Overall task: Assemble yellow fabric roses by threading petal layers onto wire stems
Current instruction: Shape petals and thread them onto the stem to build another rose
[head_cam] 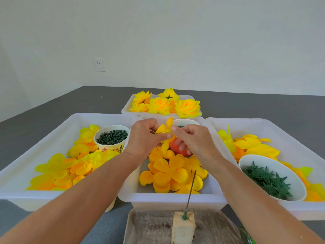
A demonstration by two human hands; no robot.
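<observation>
Both hands are up over the middle tray (172, 197). The left hand (145, 136) and the right hand (194, 139) each pinch the same yellow petal layer (164, 132) with thumb and fingers. Near, a wire stem (191, 188) stands in a foam block (183, 226).

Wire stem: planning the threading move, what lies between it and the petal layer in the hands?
Head view: loose orange-yellow petals in the middle tray.

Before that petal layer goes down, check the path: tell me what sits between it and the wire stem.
Nothing visible blocks it. Both hands, left hand and right hand, pinch the petal layer above the middle bin; the wire stem stands bare in its foam block, nearer the person.
</observation>
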